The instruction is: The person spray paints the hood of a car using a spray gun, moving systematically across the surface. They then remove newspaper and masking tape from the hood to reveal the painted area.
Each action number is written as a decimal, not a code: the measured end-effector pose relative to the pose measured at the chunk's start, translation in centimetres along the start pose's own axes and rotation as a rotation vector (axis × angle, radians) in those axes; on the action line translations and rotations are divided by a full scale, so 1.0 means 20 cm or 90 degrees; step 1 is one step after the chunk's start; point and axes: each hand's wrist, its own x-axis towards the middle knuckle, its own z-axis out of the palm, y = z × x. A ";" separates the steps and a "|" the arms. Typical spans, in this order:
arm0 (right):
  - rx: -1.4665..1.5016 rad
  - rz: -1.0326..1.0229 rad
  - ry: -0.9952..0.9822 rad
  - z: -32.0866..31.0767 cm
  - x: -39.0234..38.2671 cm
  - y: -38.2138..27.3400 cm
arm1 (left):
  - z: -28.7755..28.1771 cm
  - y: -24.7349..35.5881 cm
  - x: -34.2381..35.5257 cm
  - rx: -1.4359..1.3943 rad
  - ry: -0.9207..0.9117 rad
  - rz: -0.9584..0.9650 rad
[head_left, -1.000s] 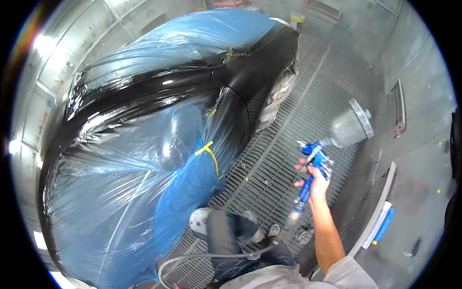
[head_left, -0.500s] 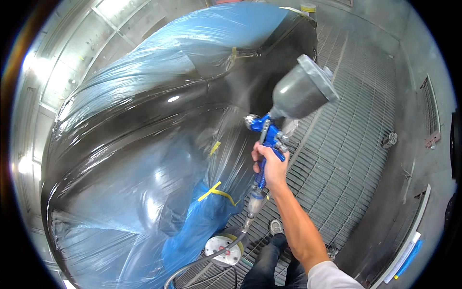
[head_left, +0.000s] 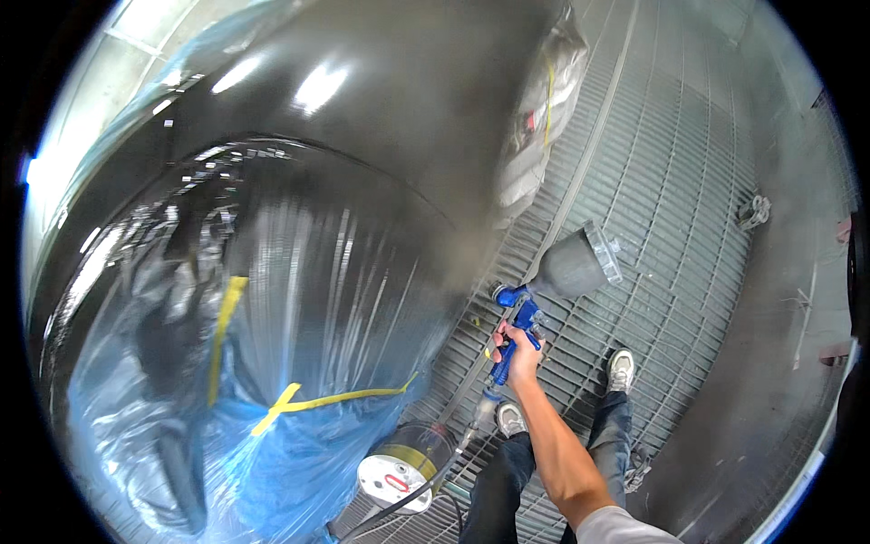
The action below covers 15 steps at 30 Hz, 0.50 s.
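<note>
Right hand (head_left: 518,355), just right of frame centre, is wrapped tight around the blue grip of a spray gun (head_left: 515,326); the forearm enters from the lower right edge. The left hand is out of view, so its state cannot be told. The gun's grey paint cup (head_left: 575,265) sits up and to the right of the gun body, tilted, with its lid end toward the right of the frame. The nozzle faces left toward the glossy black car panel (head_left: 362,181) that fills the upper left and centre; a faint haze hangs between nozzle and panel. A hose (head_left: 471,433) drops from the grip's base toward the bottom centre. Handling judgement: the gun looks rigid, metal-bodied and top-heavy, since the cup rides above and off to one side of the grip, so the load would tend to twist the wrist; how full the cup is cannot be seen. The pistol grip is the sound place to hold, with a finger free for the trigger, not the cup or the hose. The trailing hose would likely tug at the base. Blue masking film (head_left: 299,453) with yellow tape (head_left: 335,399) covers the lower left; floor grating (head_left: 671,181) lies to the right, and a round canister (head_left: 399,467) stands at the bottom centre, near the person's shoes (head_left: 621,367).
</note>
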 end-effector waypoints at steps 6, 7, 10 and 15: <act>-0.073 0.069 0.063 -0.35 0.46 0.33 | 0.18 0.02 0.02 0.064 0.023 0.008; -0.107 0.056 0.079 -0.39 0.52 0.34 | 0.20 0.02 0.02 0.071 0.024 0.011; -0.094 0.065 0.059 -0.45 0.60 0.23 | 0.26 0.02 -0.04 0.080 0.026 0.011; -0.203 0.082 0.014 -0.21 0.25 -0.47 | 0.34 -0.08 -0.36 0.044 0.095 -0.029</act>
